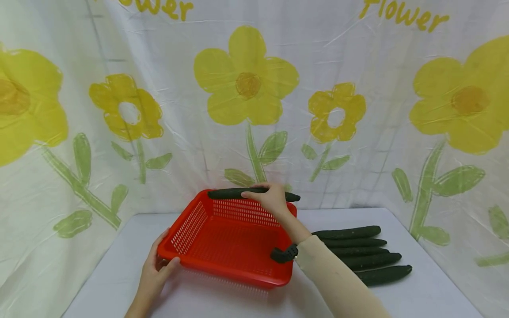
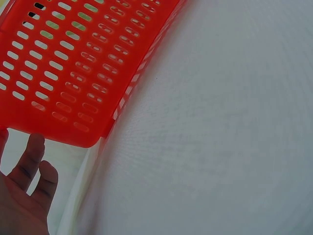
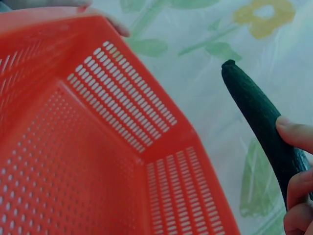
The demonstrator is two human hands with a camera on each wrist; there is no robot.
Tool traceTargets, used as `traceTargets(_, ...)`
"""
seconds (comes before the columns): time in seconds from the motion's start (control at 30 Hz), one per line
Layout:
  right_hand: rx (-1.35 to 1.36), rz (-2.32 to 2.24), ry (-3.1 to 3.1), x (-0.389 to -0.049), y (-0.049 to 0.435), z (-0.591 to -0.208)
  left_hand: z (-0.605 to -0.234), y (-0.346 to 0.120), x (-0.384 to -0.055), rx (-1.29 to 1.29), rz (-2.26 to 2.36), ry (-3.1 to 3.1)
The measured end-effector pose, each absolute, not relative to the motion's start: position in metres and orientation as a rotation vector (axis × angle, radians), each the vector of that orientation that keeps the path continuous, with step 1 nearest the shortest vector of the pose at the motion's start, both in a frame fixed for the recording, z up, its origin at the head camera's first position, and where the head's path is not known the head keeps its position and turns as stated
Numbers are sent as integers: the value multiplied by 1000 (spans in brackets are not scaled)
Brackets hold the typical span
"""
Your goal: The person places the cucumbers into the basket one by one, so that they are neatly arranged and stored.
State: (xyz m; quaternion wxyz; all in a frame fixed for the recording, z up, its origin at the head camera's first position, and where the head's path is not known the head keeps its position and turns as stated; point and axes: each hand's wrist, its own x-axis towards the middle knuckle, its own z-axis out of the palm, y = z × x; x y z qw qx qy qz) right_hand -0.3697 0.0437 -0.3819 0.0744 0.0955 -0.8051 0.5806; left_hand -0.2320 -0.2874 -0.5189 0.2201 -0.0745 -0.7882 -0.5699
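Note:
A red plastic basket [image 1: 230,240] with slotted walls stands on the table, its inside bare and its near side seemingly raised off the surface. My left hand [image 1: 156,268] grips its near left corner, thumb at the rim; the left wrist view shows fingertips against the basket's edge. In my right hand [image 1: 273,201] is a long dark green cucumber [image 1: 226,193], pinched around its middle between thumb and fingers. It lies crosswise at the basket's far rim in the head view. From the right wrist, the cucumber [image 3: 254,103] appears apart from the basket wall [image 3: 122,98].
Several more cucumbers [image 1: 366,251] lie side by side on the white table [image 1: 413,296], right of the basket, partly behind my right forearm. A curtain [image 1: 179,145] with yellow flowers hangs behind the table. A black strap [image 1: 284,254] is on my right wrist.

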Motion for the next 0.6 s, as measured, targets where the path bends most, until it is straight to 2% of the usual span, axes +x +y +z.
traceTargets(0.23, 291, 1783, -2393, -370, 29, -388, -522, -287, -234, -247, -1582, -2157)
traceTargets(0.6, 234, 1801, -2357, -371, 7, -404, -519, -288, -232, -144, -1558, -2232)
